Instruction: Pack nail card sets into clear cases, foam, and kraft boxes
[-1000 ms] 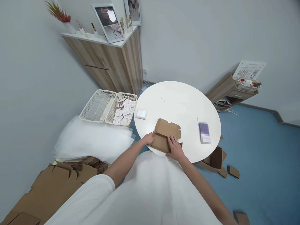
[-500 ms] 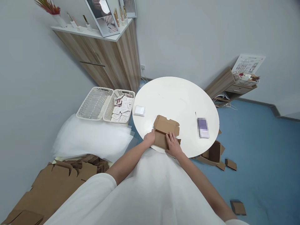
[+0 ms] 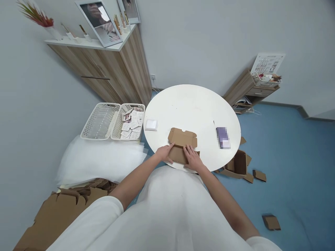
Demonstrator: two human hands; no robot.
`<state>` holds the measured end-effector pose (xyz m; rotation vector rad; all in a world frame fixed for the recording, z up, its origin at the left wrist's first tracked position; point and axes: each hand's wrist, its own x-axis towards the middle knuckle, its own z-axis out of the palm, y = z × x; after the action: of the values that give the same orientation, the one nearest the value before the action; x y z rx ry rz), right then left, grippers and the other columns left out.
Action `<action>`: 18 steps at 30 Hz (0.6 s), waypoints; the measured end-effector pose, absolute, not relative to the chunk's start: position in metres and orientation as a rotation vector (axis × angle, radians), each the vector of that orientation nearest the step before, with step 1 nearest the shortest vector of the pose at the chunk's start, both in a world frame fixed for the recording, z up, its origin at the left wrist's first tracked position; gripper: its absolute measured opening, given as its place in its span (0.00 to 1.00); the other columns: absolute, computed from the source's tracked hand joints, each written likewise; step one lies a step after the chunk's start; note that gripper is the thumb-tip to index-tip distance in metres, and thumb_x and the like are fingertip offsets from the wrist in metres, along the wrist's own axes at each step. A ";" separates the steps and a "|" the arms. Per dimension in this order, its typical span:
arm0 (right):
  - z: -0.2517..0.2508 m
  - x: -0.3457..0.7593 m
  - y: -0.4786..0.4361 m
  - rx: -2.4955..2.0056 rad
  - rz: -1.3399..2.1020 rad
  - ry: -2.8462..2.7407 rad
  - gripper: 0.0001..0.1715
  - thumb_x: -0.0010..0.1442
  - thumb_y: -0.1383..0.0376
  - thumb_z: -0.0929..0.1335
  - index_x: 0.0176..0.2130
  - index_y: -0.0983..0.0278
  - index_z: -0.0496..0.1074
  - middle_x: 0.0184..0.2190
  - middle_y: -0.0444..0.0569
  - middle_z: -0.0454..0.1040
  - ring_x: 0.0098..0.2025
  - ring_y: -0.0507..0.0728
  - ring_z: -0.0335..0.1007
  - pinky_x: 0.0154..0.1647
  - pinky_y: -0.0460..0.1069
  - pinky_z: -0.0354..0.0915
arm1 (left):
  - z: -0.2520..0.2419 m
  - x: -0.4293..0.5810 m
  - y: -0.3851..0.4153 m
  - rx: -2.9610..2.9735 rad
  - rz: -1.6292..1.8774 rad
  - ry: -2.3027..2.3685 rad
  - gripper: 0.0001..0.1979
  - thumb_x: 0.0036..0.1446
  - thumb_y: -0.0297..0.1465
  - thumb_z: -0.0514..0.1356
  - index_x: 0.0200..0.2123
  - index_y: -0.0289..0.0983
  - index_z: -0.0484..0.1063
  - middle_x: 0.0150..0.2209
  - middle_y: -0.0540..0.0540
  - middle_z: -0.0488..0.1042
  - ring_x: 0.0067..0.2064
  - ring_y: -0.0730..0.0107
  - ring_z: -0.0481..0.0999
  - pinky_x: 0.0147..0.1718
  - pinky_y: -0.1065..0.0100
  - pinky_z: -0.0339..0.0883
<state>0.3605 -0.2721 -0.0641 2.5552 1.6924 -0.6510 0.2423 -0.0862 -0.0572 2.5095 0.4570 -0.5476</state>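
Observation:
A brown cardboard box (image 3: 182,141), part folded with its lid flap up, lies at the near edge of the round white table (image 3: 193,108). My left hand (image 3: 163,153) grips the box's left side, fingers curled over the cardboard. My right hand (image 3: 193,159) presses on the box's near right part, its fingers lying on the flap. A small white packet (image 3: 151,124) lies on the table to the left. A purple item (image 3: 222,137) lies on the table to the right.
Two white baskets (image 3: 101,120), one with small cards (image 3: 131,124), stand left of the table beside white sheets (image 3: 99,160). Flat cardboard blanks (image 3: 60,209) are stacked lower left. Cardboard pieces (image 3: 239,165) lie on the blue floor. A wooden cabinet (image 3: 104,69) stands behind.
Both hands stay on the box. My left hand has slid forward over the box's left side. The head camera has shifted, so the scene sits a little further left.

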 end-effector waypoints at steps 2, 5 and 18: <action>-0.060 0.369 -0.285 2.714 -0.645 1.624 0.59 0.43 0.48 0.68 0.62 0.62 0.35 0.64 0.53 0.31 0.64 0.65 0.24 0.58 0.61 0.40 | -0.058 0.243 -0.086 2.496 -0.543 0.457 0.59 0.28 0.46 0.67 0.61 0.43 0.38 0.50 0.40 0.66 0.49 0.51 0.67 0.41 0.64 0.61; -0.059 0.386 -0.316 3.226 -0.686 1.158 0.51 0.49 0.46 0.63 0.62 0.65 0.39 0.63 0.57 0.38 0.64 0.65 0.32 0.57 0.62 0.45 | -0.060 0.242 -0.086 2.490 -0.529 0.453 0.59 0.29 0.47 0.67 0.61 0.43 0.36 0.49 0.40 0.66 0.48 0.51 0.68 0.40 0.64 0.61; -0.071 0.376 -0.307 3.719 -1.863 0.017 0.24 0.47 0.52 0.65 0.41 0.63 0.68 0.34 0.47 0.71 0.32 0.53 0.66 0.28 0.46 0.62 | -0.061 0.248 -0.095 2.489 -0.487 0.478 0.61 0.29 0.48 0.67 0.61 0.43 0.34 0.49 0.39 0.66 0.48 0.50 0.68 0.40 0.62 0.62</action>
<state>0.3755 -0.3068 -0.0709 3.7185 0.0173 -1.8634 0.2479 -0.0955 -0.0611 2.4891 0.4779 -0.4870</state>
